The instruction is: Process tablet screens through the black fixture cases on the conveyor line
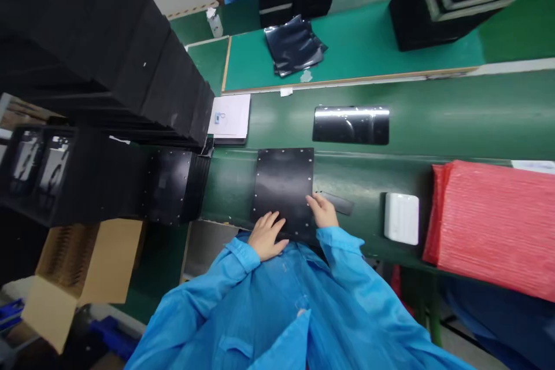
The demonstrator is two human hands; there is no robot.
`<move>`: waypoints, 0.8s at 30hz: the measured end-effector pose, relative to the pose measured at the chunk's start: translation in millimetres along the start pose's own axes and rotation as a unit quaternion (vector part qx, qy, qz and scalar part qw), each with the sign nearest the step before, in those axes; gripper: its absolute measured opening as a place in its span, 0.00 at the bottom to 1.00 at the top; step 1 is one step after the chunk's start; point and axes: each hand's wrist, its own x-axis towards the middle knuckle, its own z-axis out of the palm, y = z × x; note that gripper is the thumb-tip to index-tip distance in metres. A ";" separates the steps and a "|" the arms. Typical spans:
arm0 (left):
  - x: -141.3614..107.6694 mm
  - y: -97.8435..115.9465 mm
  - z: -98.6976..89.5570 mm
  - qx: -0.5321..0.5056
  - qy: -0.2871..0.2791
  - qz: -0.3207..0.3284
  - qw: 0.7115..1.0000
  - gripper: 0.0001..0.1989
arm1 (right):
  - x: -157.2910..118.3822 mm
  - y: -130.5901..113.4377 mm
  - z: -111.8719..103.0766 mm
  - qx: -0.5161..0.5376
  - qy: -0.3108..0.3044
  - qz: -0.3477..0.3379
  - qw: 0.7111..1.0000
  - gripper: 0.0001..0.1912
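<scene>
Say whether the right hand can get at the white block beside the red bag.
Likely yes: the right hand sits at the black sheet's edge, and only a flat dark strip lies on the green mat before the white block.

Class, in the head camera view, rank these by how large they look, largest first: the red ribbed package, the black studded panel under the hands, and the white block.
1. Red ribbed package, though the frame cuts it off.
2. Black studded panel, nearer the camera, so its true size is unsure.
3. White block.
</scene>
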 end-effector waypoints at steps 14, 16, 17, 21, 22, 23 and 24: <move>-216.3 -173.1 -227.1 0.094 0.547 -0.178 0.813 0.18 | -44.4 -131.4 105.0 -0.234 -0.235 -0.363 0.871 0.14; -270.8 -253.2 -295.6 0.074 0.606 -0.267 0.746 0.18 | -70.9 -169.3 190.4 -0.220 -0.340 -0.481 0.778 0.12; -292.2 -294.5 -325.1 0.069 0.608 -0.310 0.728 0.17 | -86.4 -183.4 238.8 -0.228 -0.394 -0.520 0.722 0.12; -336.4 -432.7 -400.7 0.059 0.557 -0.410 0.720 0.17 | -144.8 -204.4 445.4 -0.317 -0.453 -0.619 0.558 0.17; -339.6 -455.9 -409.6 0.057 0.536 -0.422 0.730 0.17 | -155.1 -202.5 491.8 -0.342 -0.434 -0.640 0.533 0.18; -340.8 -474.4 -415.7 0.055 0.506 -0.435 0.743 0.18 | -162.8 -198.7 532.4 -0.374 -0.419 -0.652 0.509 0.19; -340.4 -488.7 -419.5 0.056 0.471 -0.451 0.756 0.20 | -167.6 -193.8 566.2 -0.407 -0.406 -0.657 0.488 0.22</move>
